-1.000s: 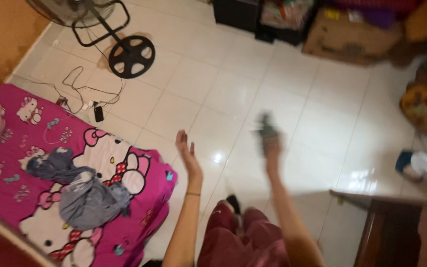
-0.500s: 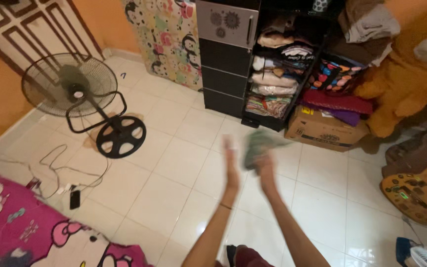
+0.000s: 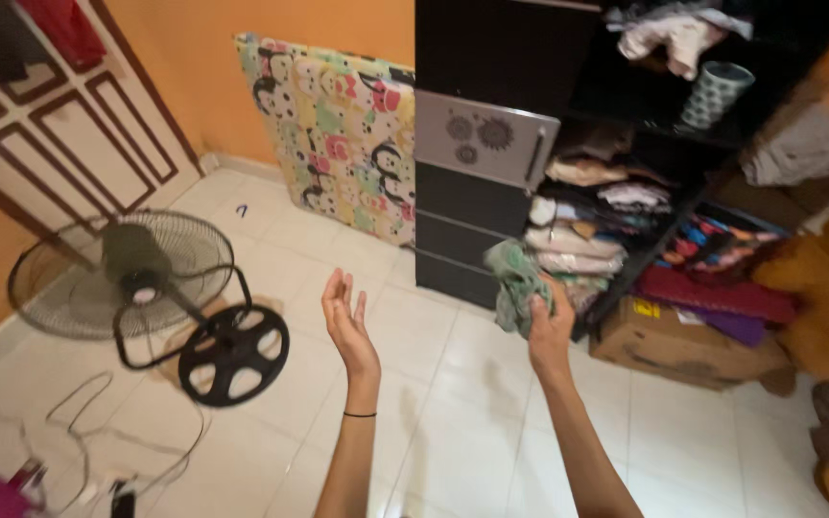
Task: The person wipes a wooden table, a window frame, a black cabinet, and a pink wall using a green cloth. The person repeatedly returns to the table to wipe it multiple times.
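My right hand [image 3: 549, 328] is raised in front of me and grips a crumpled green cloth [image 3: 515, 278], which hangs over the fingers. My left hand [image 3: 347, 326] is held up beside it with the palm turned inward, the fingers apart and nothing in it; a thin dark band circles that wrist. Both hands hover over the white tiled floor [image 3: 434, 384], just short of a black wardrobe [image 3: 477, 197] whose open shelves hold folded clothes [image 3: 578, 240].
A black standing fan [image 3: 146, 288] leans on the floor at the left, with cables [image 3: 98, 432] trailing near it. A cartoon-print mattress [image 3: 338, 134] stands against the orange wall. A cardboard box [image 3: 683, 345] sits beside the wardrobe.
The view has tilted up from the pink bed and floor to the wardrobe. Both hands have risen and moved apart, the right one still holding the green cloth.
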